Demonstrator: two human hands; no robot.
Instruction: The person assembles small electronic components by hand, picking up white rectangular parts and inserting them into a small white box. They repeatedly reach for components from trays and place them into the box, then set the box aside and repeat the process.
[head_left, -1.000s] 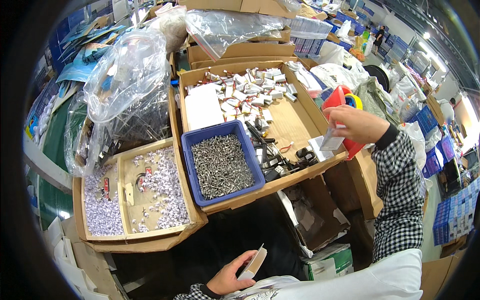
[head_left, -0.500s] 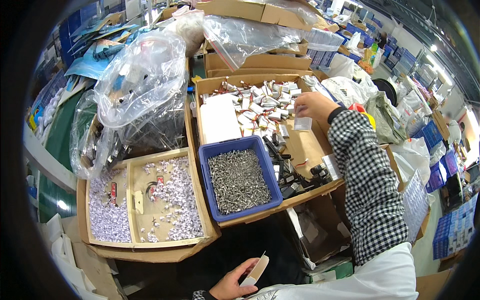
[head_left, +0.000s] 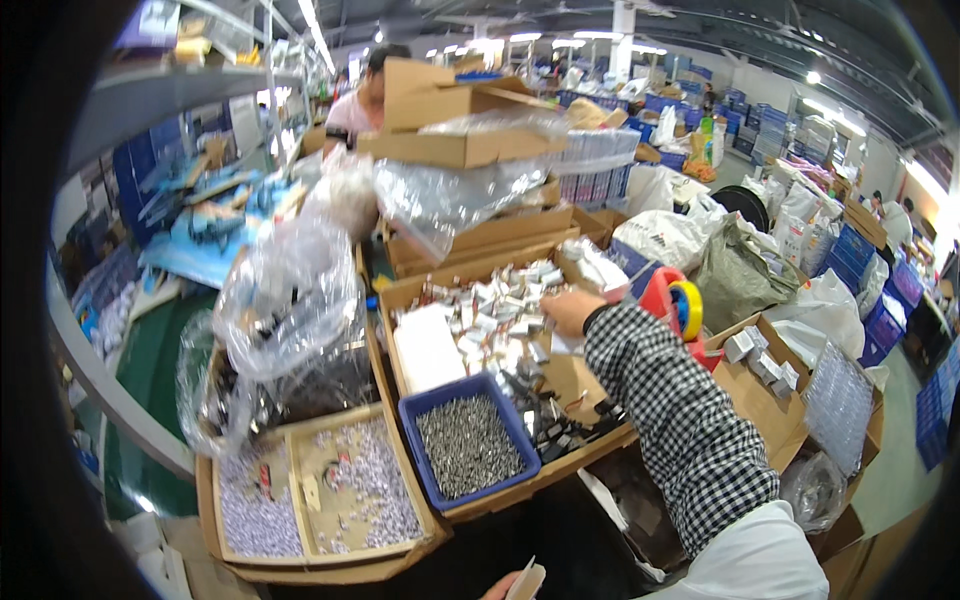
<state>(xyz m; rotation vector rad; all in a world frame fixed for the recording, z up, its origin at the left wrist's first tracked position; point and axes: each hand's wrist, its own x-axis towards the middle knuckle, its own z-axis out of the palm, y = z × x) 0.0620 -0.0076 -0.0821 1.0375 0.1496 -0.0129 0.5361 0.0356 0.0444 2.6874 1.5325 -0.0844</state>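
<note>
My right hand [head_left: 570, 312] reaches into a cardboard box over a heap of small silver battery packs [head_left: 497, 312] with thin red wires. Its fingers are closed. A small clear plastic piece [head_left: 568, 344] shows under the palm, blurred. My left hand [head_left: 503, 587] is mostly cut off by the lower edge. It grips a small white card box [head_left: 528, 580] that looks tilted. A blue bin [head_left: 409, 440] of small metal screw-like parts stands in the near left of the cardboard box, beside a white slab [head_left: 427, 350] and some black parts [head_left: 560, 428].
To the left, a divided wooden tray [head_left: 296, 490] holds tiny whitish parts; clear plastic bags [head_left: 290, 290] lie behind it. At right are a red tape dispenser [head_left: 668, 300], an open carton [head_left: 745, 410] and sacks [head_left: 745, 260]. A person [head_left: 358, 105] is at the back.
The view has tilted up, showing more of the hall and a person at the back. My right hand stays over the battery packs; my left hand has slipped toward the lower edge.
</note>
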